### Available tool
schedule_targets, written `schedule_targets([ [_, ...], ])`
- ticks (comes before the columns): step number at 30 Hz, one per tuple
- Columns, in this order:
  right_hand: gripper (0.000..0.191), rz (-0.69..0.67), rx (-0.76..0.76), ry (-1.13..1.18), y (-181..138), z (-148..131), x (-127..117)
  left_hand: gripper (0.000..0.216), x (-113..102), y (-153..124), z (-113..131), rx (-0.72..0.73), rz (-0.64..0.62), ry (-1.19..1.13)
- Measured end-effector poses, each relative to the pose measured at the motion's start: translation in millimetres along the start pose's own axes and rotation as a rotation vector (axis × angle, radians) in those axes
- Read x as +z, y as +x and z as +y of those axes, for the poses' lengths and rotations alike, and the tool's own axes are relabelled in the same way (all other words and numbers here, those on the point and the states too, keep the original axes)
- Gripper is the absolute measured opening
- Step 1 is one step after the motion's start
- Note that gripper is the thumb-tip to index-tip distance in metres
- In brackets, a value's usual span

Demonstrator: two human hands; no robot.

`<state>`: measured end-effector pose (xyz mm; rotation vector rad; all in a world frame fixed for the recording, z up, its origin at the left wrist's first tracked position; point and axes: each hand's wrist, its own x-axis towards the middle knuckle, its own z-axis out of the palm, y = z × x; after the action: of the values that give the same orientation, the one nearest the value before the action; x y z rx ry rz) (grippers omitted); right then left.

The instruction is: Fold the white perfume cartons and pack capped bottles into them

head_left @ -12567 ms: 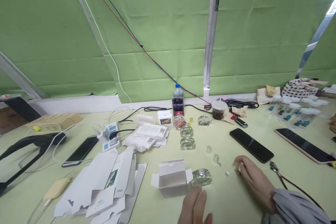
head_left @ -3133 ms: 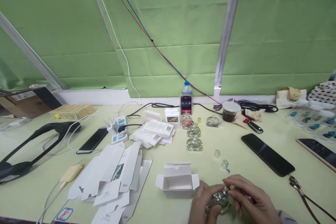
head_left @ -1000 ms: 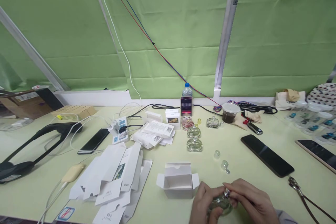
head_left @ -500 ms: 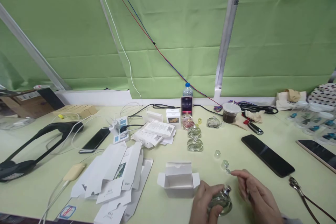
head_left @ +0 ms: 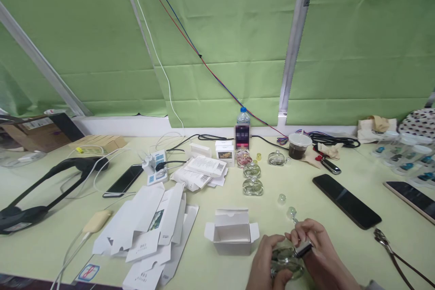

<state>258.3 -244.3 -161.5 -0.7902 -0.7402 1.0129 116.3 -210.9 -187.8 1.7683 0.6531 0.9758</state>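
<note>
The glass bottle (head_left: 285, 259) could be dropped if its smooth sides were gripped loosely. It is seen as clear and rounded, wrapped by the left hand (head_left: 263, 263) beside the open white box (head_left: 233, 248) on the desk (head_left: 193, 269); a small silver piece (head_left: 303, 249) is pinched by the right hand (head_left: 319, 253).

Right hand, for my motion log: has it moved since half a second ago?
Yes: the right hand has moved left, closer to the open white box.
</note>
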Motion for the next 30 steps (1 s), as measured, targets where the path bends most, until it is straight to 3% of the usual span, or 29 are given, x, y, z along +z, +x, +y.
schedule_targets([
  [7,0.034,-0.150,-0.056,-0.459,-11,-20,7,0.056,4,0,-6,-0.007,0.015,-0.079],
  [12,0.029,-0.131,-0.077,-0.606,-15,-26,20,0.060,3,2,-3,-0.017,-0.017,-0.121],
  [21,0.035,-0.130,-0.199,-0.678,-15,-21,19,0.072,4,2,-6,-0.068,-0.029,-0.202],
  [27,0.030,-0.159,-0.181,-0.682,-17,-12,15,0.065,4,2,-5,-0.097,-0.024,-0.213],
  [30,0.049,-0.199,-0.164,-0.658,-15,-12,5,0.070,4,0,-8,-0.134,-0.020,-0.202],
])
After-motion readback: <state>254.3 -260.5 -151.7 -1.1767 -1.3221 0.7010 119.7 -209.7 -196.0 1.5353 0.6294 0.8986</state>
